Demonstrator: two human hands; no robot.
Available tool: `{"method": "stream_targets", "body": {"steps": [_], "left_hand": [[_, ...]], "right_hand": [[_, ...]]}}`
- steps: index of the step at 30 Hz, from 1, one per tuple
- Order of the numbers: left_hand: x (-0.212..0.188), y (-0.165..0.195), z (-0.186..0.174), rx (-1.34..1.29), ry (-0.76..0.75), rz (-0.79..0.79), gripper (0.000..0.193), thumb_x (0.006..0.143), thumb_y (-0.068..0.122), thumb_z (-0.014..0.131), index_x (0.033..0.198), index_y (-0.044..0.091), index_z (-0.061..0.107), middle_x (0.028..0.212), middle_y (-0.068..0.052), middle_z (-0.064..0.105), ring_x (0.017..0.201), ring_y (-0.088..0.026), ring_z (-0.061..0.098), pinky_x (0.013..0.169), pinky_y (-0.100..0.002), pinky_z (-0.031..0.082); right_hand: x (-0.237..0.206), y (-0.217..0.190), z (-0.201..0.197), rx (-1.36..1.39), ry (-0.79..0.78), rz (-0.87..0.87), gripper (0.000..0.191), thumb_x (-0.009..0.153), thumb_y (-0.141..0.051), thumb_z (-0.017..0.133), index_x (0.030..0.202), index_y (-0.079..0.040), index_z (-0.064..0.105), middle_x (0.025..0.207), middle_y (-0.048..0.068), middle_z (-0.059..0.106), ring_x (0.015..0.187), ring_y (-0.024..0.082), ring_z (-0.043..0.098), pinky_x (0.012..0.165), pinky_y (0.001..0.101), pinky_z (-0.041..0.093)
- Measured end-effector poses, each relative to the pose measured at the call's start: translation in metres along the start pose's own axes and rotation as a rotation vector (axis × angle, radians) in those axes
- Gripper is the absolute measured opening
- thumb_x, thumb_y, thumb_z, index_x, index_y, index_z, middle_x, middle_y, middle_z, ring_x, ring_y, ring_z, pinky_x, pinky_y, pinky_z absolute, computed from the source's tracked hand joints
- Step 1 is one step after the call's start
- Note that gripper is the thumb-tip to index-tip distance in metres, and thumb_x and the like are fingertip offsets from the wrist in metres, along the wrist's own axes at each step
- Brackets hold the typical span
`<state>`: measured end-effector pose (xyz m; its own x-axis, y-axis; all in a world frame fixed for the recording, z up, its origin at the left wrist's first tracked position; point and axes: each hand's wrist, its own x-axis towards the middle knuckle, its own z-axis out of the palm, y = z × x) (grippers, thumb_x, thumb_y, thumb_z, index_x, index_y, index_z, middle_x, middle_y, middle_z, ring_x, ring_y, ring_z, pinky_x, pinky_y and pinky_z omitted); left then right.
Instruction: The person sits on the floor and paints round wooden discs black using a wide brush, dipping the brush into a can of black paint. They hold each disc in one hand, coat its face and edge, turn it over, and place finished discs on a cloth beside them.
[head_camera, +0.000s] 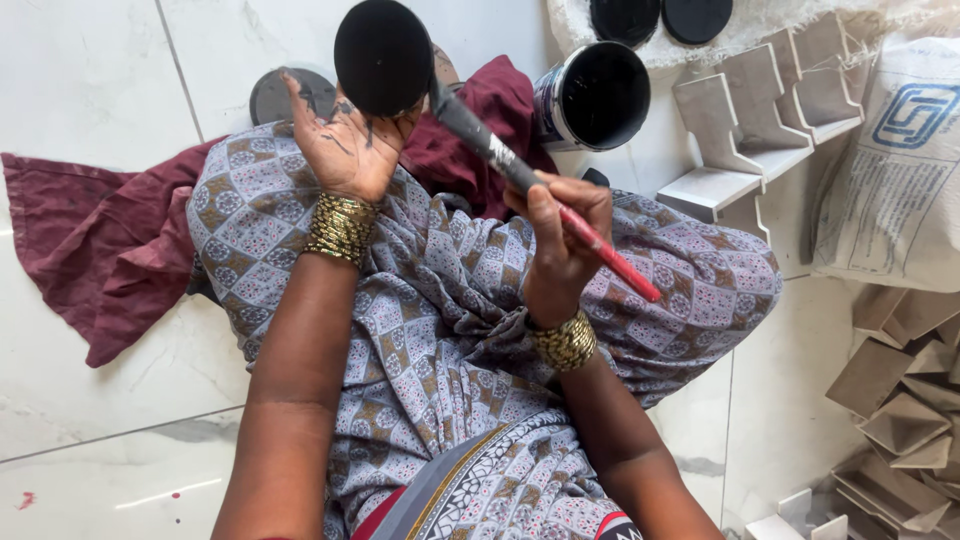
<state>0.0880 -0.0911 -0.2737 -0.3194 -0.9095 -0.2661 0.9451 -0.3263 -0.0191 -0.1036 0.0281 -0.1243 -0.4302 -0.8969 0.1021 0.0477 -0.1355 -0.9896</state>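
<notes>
My left hand (345, 140), smeared with black paint, holds up a round black-painted disc (382, 55) by its lower edge. My right hand (562, 235) grips a paintbrush (545, 195) with a red handle and a black-coated head, and the brush tip touches the disc's right edge. Both hands are raised over my lap, which is covered in grey patterned cloth (440, 330). Gold bangles sit on both wrists.
An open tin of black paint (597, 95) lies tilted beyond my knees. Two black discs (660, 18) rest on a white sheet at the top. Pale unpainted stands (745, 120) stand at the right, a printed sack (895, 165) beside them, and cardboard-coloured pieces (905, 400) below. A maroon cloth (100, 240) lies on the white tiles.
</notes>
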Motion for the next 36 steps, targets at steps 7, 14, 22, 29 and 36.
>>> {"method": "stream_targets", "body": {"steps": [7, 14, 22, 29, 36], "left_hand": [[0.0, -0.002, -0.004, 0.013, -0.056, -0.025, 0.092, 0.091, 0.068, 0.056, 0.155, 0.004, 0.041, 0.155, -0.017, 0.053, 0.141, -0.036, 0.055, 0.118, -0.05, 0.047], [0.002, 0.0, -0.007, -0.017, -0.048, 0.02, 0.088, 0.096, 0.068, 0.054, 0.155, 0.003, 0.043, 0.155, -0.016, 0.054, 0.135, -0.033, 0.054, 0.111, -0.049, 0.045], [-0.002, -0.013, 0.004, 0.403, -0.075, 0.113, 0.094, 0.091, 0.072, 0.057, 0.155, 0.005, 0.037, 0.151, -0.02, 0.055, 0.14, -0.037, 0.055, 0.116, -0.06, 0.048], [-0.001, -0.002, 0.004, 0.172, 0.016, 0.039, 0.104, 0.087, 0.066, 0.065, 0.159, 0.0, 0.03, 0.156, -0.02, 0.051, 0.144, -0.036, 0.055, 0.125, -0.059, 0.047], [0.004, 0.005, -0.001, 0.054, -0.026, 0.038, 0.101, 0.083, 0.062, 0.069, 0.158, 0.006, 0.031, 0.158, -0.017, 0.048, 0.145, -0.038, 0.053, 0.124, -0.061, 0.043]], "right_hand": [[0.009, 0.005, -0.009, 0.056, 0.128, -0.022, 0.018, 0.103, -0.003, 0.066, 0.111, 0.003, 0.051, 0.117, 0.019, 0.064, 0.103, 0.025, 0.073, 0.09, 0.0385, 0.069], [-0.009, 0.003, -0.001, -0.062, -0.021, -0.009, 0.018, 0.106, -0.005, 0.066, 0.112, 0.002, 0.05, 0.116, 0.018, 0.065, 0.101, 0.025, 0.073, 0.091, 0.0378, 0.066], [0.019, 0.019, -0.022, 0.182, 0.167, 0.116, 0.02, 0.102, -0.007, 0.069, 0.11, 0.001, 0.052, 0.109, 0.02, 0.068, 0.099, 0.029, 0.075, 0.09, 0.0423, 0.069], [0.024, 0.011, -0.013, 0.217, 0.161, 0.069, 0.021, 0.103, -0.006, 0.069, 0.111, 0.001, 0.052, 0.113, 0.019, 0.068, 0.102, 0.029, 0.074, 0.091, 0.0428, 0.068], [0.034, 0.005, 0.005, 0.161, 0.105, -0.013, 0.018, 0.104, -0.005, 0.067, 0.113, 0.002, 0.052, 0.117, 0.019, 0.067, 0.103, 0.028, 0.075, 0.091, 0.0414, 0.069]]}}
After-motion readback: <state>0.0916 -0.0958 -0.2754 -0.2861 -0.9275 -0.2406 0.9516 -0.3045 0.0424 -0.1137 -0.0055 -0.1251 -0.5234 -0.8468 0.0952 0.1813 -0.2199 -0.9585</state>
